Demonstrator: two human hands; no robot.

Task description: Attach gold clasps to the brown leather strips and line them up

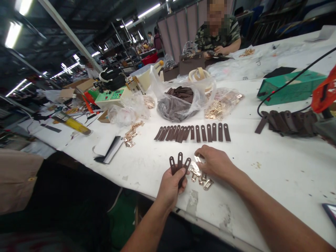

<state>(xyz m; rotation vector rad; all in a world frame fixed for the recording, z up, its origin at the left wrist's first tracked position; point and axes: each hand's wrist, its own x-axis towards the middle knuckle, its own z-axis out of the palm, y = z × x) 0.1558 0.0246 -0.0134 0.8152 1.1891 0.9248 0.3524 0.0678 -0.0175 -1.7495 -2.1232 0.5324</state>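
Three brown leather tabs [180, 161], each with a slot and a small hole at its rounded end, stand fanned out in my left hand [170, 183], closed around their lower parts. Just to the right, my right hand [214, 161] has its fingers bent over a small pile of shiny gold metal plates [195, 169]. One gold metal plate [197, 159] shows at its fingertips. Beyond both hands, a row of several similar leather tabs [203, 133] lies on the white table [262, 196].
Behind the row sit a plastic bag of brown pieces [181, 101] and a bag of gold hardware [223, 105]. More tabs [291, 122] lie right, near a green box [291, 85] with a black cable. Across the table sits a person [217, 38] with brown handbags [191, 64] nearby.
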